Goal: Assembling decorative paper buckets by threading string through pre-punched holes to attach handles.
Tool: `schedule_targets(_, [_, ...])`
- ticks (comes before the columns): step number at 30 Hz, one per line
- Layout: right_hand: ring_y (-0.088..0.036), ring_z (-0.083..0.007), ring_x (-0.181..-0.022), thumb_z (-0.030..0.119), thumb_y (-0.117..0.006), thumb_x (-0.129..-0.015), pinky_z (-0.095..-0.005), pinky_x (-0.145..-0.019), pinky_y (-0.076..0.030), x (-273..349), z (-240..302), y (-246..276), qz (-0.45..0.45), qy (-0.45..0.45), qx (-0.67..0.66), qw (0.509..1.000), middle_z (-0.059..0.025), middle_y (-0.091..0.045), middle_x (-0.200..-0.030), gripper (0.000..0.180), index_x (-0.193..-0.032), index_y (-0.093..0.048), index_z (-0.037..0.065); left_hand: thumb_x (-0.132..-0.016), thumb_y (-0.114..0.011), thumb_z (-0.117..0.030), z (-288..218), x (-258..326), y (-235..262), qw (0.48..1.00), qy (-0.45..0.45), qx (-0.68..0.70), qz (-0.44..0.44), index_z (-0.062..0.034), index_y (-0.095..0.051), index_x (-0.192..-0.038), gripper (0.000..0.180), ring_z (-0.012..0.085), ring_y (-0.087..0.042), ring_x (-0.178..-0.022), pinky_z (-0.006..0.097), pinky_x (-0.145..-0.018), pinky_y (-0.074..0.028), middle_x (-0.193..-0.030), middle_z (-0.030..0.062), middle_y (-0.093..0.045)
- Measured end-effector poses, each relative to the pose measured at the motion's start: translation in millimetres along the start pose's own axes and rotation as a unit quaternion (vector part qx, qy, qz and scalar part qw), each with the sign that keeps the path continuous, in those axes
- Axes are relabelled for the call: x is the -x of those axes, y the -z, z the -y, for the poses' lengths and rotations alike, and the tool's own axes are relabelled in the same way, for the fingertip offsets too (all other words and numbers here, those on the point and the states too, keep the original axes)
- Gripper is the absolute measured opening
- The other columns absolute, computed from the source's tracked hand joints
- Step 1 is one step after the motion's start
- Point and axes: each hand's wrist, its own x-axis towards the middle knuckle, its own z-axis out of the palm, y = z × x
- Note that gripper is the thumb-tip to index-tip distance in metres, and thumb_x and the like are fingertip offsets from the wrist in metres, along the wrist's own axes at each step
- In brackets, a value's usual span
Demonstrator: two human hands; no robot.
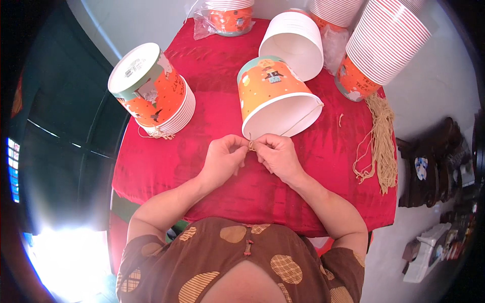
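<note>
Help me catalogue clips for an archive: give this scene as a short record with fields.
Left hand: pinching tan cord near the front rim of the orange bucket
Right hand: pinching the same cord, close beside the left hand
Orange bucket: on its side, mouth toward the person, cord running across the mouth
Behind it: another bucket, white inside, mouth also toward the person
Left side: inverted bucket stack, cord at its lower rim
Right side: nested bucket stack; cord bundle along the table's edge
Surface: red cloth
</note>
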Motion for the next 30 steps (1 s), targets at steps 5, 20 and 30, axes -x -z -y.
schedule_targets(5, [-0.049,-0.0039,-0.053,0.011,-0.060,-0.090,-0.0209,-0.046,-0.037,0,-1,-1,-0.005,0.000,0.020,1.000,0.0008,-0.058,-0.061,0.016,-0.080,-0.065,0.000,-0.084,-0.061,-0.004,-1,5,-4,0.992,-0.064,-0.102,-0.037,0.0024,-0.061,-0.090,0.009,0.0077,-0.058,-0.061,0.023,-0.051,-0.046,-0.074,0.0042,-0.065])
schedule_targets(20, [-0.046,-0.0031,-0.048,0.012,-0.059,-0.090,-0.0200,-0.042,-0.034,0,-3,-2,-0.009,0.015,0.036,0.999,0.0021,-0.055,-0.060,0.016,-0.079,-0.063,0.002,-0.075,-0.066,-0.002,10,2,-6,0.959,-0.187,-0.196,-0.087,0.0010,-0.063,-0.082,0.008,0.0195,-0.060,-0.066,0.030,-0.058,-0.047,-0.079,0.0101,-0.061])
schedule_targets(30, [-0.044,-0.0022,-0.043,0.014,-0.059,-0.091,-0.0186,-0.037,-0.032,-1,-6,-2,0.000,0.030,0.034,0.999,0.0029,-0.053,-0.058,0.016,-0.079,-0.062,0.005,-0.076,-0.064,-0.002,7,3,-6,0.963,-0.169,-0.195,-0.082,0.0014,-0.064,-0.085,0.010,0.0194,-0.061,-0.068,0.030,-0.061,-0.049,-0.082,0.0113,-0.061])
